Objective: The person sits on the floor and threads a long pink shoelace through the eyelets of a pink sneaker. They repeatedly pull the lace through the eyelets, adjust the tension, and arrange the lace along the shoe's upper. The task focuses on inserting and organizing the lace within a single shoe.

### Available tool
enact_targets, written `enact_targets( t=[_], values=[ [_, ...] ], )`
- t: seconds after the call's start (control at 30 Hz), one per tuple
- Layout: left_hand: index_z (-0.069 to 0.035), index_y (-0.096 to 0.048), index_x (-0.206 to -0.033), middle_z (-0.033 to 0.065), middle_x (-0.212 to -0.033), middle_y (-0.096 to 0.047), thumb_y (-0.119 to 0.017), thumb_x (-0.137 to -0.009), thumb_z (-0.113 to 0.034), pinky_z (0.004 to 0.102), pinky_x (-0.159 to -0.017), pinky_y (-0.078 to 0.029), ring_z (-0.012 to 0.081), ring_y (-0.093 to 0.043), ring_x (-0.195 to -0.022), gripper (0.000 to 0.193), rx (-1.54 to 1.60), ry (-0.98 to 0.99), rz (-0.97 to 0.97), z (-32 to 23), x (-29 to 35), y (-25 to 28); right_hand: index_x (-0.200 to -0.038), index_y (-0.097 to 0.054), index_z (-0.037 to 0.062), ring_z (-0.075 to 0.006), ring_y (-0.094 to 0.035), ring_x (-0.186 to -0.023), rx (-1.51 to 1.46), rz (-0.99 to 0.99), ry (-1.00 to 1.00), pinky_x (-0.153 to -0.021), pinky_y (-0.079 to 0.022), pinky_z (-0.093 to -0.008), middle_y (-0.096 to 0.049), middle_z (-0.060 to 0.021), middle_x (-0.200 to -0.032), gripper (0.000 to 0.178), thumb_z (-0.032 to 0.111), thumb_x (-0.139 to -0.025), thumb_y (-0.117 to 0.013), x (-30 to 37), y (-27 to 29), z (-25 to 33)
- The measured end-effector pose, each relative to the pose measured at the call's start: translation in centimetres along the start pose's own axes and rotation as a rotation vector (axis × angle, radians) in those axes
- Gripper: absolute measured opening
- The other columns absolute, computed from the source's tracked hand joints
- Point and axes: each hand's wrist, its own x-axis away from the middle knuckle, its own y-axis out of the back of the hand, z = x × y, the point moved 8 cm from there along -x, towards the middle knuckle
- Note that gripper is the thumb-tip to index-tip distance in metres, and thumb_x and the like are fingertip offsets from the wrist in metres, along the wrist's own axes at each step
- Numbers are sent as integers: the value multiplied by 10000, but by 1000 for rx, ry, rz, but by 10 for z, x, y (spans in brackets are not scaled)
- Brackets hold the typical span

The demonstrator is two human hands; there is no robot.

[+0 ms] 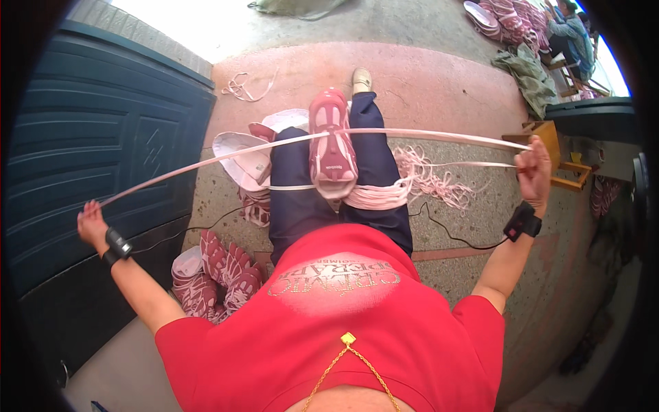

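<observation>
A pink and maroon shoe upper (333, 154) rests across my lap, between my thighs. From its middle a pale pink shoelace (206, 163) stretches out to both sides. My left hand (93, 221), far out to the left, is closed on one end of it. Out to the right, my right hand (535, 168) grips the other end, and a second pale strand (473, 164) trails from this hand back toward the laces by my leg. A bundle of pink laces (377, 197) lies over my right thigh. Both arms are spread wide, with the lace nearly straight.
Loose laces (439, 180) spill onto the floor right of my leg. Stacked shoe uppers (220, 278) and white-lined ones (240, 159) lie on the left, beside a dark blue door (103, 137). A wooden stool (549, 147) stands right. Another person (571, 41) sits far right near piled uppers (508, 20).
</observation>
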Motion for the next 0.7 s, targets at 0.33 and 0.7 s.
enact_targets(
  t=[0.33, 0.7],
  values=[
    [-27, -511, -1026, 138, -809, -512, -424, -918, -138, 416, -631, -446, 244, -517, -681, 178, -184, -77, -321, -63, -77, 135, -826, -506, -11, -103, -381, -474, -700, -226, 538, -509, -363, -248, -388, -7, -562, 122, 65, -920, -491, 81, 242, 320],
    [21, -433, -1289, 100, -861, -643, -617, -861, -98, 218, -523, -480, 88, -587, -620, 480, -381, 490, 886, 105, 276, -300, -1043, -637, 43, -80, -561, -790, 783, -299, 125, -747, -464, -212, -600, -9, -818, 191, 181, -932, -567, -43, -34, 36]
  ],
)
